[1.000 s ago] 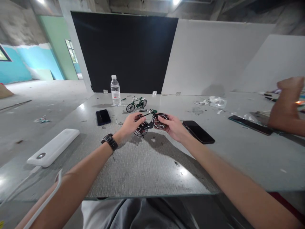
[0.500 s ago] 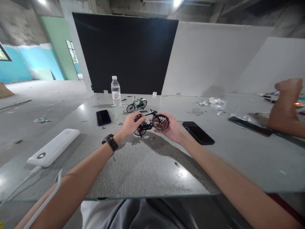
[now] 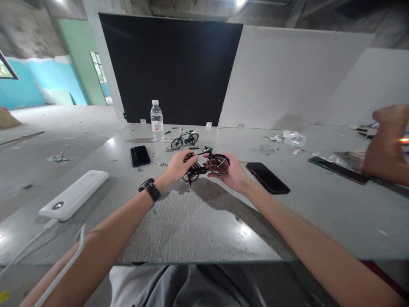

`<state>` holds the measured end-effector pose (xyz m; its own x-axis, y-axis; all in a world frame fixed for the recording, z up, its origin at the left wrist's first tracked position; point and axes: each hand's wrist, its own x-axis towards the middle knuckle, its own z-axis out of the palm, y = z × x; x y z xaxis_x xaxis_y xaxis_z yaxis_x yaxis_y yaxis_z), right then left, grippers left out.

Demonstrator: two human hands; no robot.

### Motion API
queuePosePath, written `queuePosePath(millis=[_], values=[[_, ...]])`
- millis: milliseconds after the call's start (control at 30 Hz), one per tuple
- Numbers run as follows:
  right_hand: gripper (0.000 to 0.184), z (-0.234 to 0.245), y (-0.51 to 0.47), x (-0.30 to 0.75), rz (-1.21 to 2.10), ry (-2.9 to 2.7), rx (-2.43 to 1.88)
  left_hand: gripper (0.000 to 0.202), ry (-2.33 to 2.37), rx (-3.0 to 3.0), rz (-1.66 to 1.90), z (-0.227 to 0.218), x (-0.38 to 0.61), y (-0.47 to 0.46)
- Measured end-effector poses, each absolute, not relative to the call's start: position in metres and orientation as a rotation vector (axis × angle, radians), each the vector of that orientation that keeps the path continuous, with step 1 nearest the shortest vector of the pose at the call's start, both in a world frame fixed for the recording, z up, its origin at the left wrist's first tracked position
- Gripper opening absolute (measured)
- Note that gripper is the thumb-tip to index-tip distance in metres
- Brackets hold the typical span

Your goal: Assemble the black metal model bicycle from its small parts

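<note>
Above the middle of the grey desk (image 3: 198, 221), both hands hold a small black model bicycle (image 3: 206, 164). Left hand (image 3: 177, 166) has its grip closed around the rear wheel end; right hand (image 3: 234, 172) cradles the front wheel, fingers curled on it. Behind stands a green model bicycle (image 3: 184, 139) beside a water bottle (image 3: 156, 121).

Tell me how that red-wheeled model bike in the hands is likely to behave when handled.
The model bicycle probably feels light, since the left hand and right hand hold it up by the fingers alone. Its thin spokes and frame look easy to bend. Set down, the narrow wheels would likely roll or tip.
</note>
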<state>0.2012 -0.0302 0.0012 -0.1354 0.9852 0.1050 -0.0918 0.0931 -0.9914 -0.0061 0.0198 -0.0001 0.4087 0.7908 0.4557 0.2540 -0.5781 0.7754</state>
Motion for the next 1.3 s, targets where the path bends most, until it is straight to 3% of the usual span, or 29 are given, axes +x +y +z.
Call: queuePosePath(millis=[167,400,500,600,1000,1133,1300], values=[[0.045,-0.006,-0.028,0.202,1.103,-1.418,-1.031,0.024,0.902,2.065,1.126,-0.001,-0.004,0.017],[0.047,-0.009,-0.024,0.209,0.471,-1.651,-1.206,0.024,0.911,2.049,1.125,-0.001,-0.004,0.018],[0.056,-0.006,-0.024,0.213,0.463,-1.672,-1.226,0.015,0.877,2.061,1.146,-0.001,-0.006,0.016],[0.062,-0.004,-0.025,0.215,0.476,-1.693,-1.213,0.031,0.822,2.150,1.114,-0.003,-0.007,0.013],[0.038,-0.007,-0.030,0.209,0.092,-1.746,-1.161,0.037,0.786,2.199,1.075,-0.005,-0.006,0.008],[0.025,-0.011,-0.027,0.208,0.081,-1.723,-1.160,0.038,0.809,2.214,1.062,-0.004,-0.005,0.006],[0.024,-0.006,-0.027,0.207,0.166,-1.695,-1.182,0.035,0.830,2.230,1.077,-0.007,-0.005,0.007]])
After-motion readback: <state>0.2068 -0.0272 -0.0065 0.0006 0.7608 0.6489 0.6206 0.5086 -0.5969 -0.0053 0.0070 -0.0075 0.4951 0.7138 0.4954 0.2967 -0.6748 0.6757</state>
